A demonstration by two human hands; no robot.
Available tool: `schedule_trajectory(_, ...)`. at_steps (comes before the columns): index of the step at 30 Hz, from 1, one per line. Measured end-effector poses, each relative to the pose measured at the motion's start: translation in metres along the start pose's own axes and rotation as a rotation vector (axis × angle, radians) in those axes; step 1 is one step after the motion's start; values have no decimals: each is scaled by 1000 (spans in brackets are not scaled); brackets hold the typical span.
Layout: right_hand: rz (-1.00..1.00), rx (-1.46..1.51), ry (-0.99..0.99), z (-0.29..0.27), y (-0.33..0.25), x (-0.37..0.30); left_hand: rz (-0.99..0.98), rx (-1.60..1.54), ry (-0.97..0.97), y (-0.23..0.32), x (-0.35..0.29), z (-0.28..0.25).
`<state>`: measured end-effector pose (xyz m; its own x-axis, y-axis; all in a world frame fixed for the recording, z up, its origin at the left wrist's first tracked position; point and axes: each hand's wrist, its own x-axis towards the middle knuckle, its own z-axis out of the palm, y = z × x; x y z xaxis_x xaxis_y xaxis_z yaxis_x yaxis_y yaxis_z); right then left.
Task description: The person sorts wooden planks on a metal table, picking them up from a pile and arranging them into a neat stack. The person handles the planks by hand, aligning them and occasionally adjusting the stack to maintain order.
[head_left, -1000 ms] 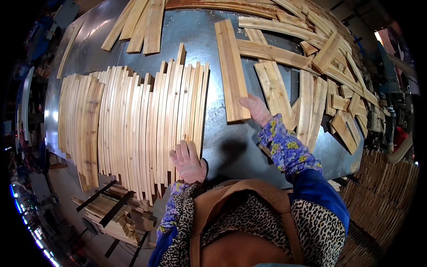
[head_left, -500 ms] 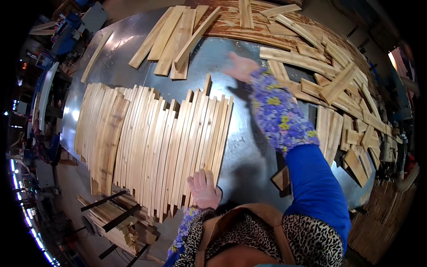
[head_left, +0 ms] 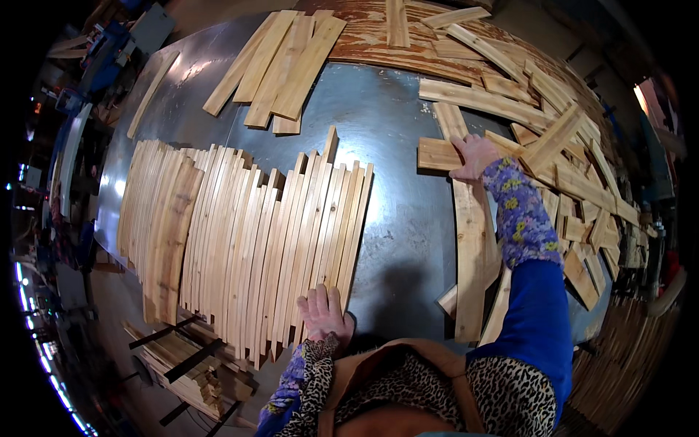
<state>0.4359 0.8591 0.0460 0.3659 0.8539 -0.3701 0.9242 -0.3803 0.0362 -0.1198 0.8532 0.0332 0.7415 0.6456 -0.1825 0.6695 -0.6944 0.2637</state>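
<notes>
Pale wooden slats (head_left: 240, 255) stand on edge side by side in a long row on the metal table. My left hand (head_left: 325, 315) rests on the near ends of the slats at the row's right, its fingers stretched out. At the right, my right hand (head_left: 475, 156) is on a wooden board (head_left: 435, 154) lying crosswise, thumb and fingers at its two long edges. Under my right forearm a longer, wider board (head_left: 472, 255) runs toward me. A group of flat boards (head_left: 287, 69) lies beyond the row.
A jumbled heap of boards (head_left: 553, 146) covers the right side. A worn plywood sheet (head_left: 364, 40) lies at the far edge. A single slat (head_left: 151, 95) lies far left. Below the table's left edge, more boards (head_left: 186, 371) sit on black metal bars (head_left: 193, 360).
My right hand has come from the table's middle back to the right, onto the board. The tilted board in the far group now lies flat. My left hand stays on the slats.
</notes>
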Motion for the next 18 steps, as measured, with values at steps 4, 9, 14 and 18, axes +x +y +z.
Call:
schedule_trajectory(4,-183,145,270,-49,5,-24,11,63,122,-4,-5,28)
schedule_trajectory(9,-369,1063,642,-147,4,-65,40,65,163,-6,-15,35)
schedule_trajectory(14,-605,1787,730,-206,-5,-113,54,37,137,-6,-12,25)
schedule_trajectory(18,-477,2172,437,-112,-42,-99,97,0,333,-9,-17,27)
